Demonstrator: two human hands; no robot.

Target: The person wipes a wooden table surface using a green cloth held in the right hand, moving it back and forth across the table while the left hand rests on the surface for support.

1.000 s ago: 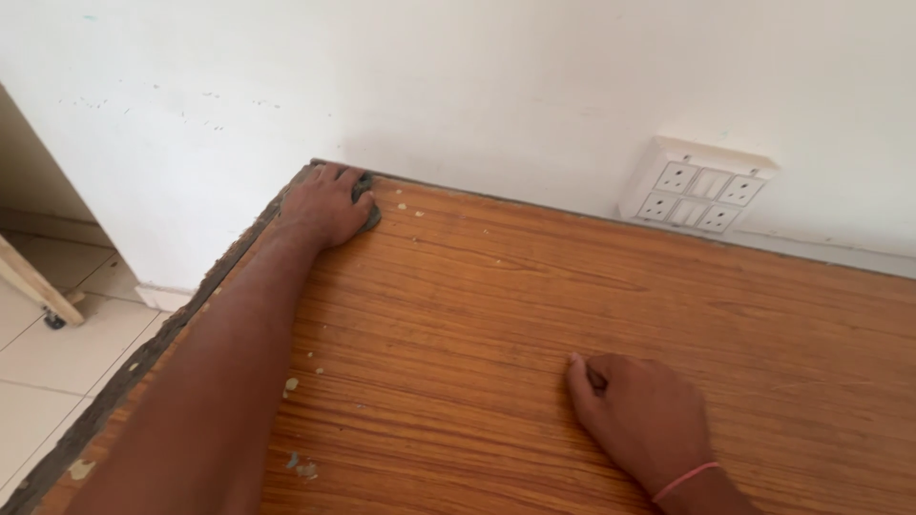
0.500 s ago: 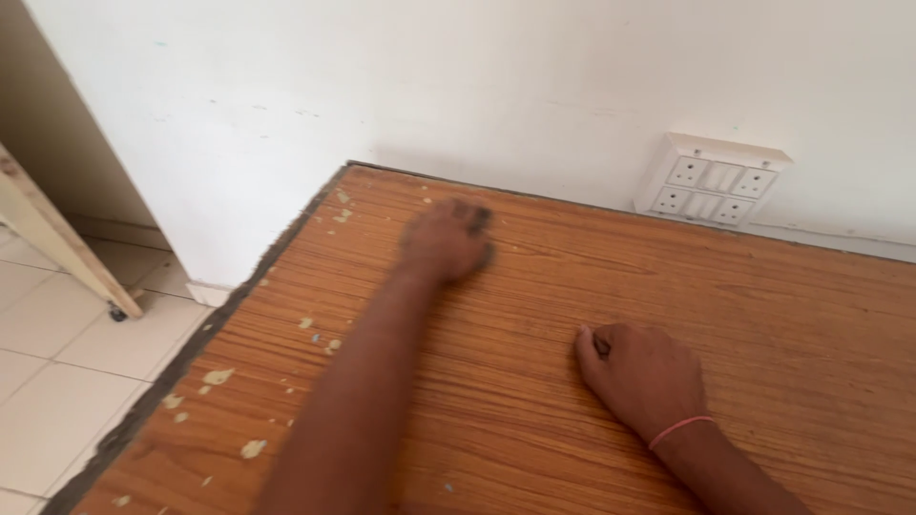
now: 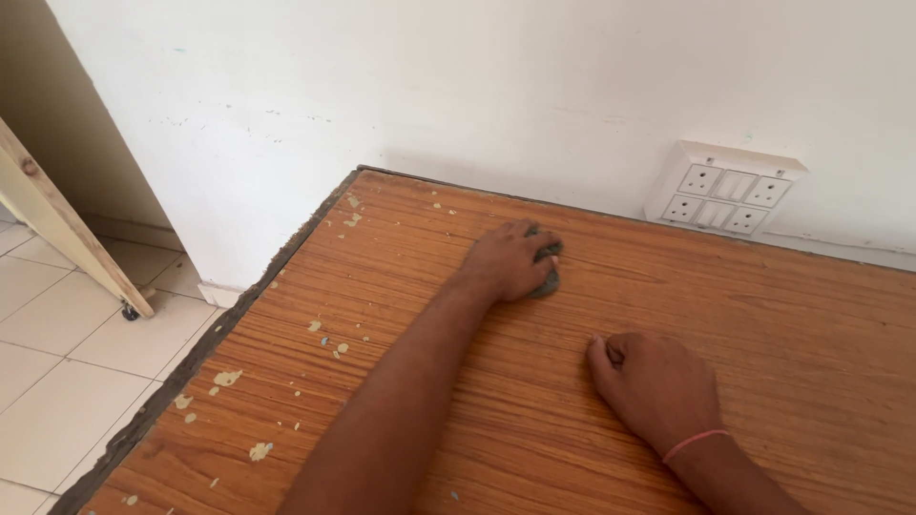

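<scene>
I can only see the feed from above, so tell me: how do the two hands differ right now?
The left hand is stretched far forward near the wall, pressing a dark grey pad onto the wooden board; the right hand sits closer in and holds nothing visible. The right hand is curled into a loose fist and has a pink band at the wrist; the left wrist is bare. Both rest palm-down on the board.

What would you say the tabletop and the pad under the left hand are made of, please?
Tabletop: probably wood-grain laminate or veneer, smooth orange-brown with straight streaks, flecked with pale paint chips. Pad under the left hand: dark grey, rough-looking, perhaps an abrasive scouring pad; mostly hidden.
</scene>
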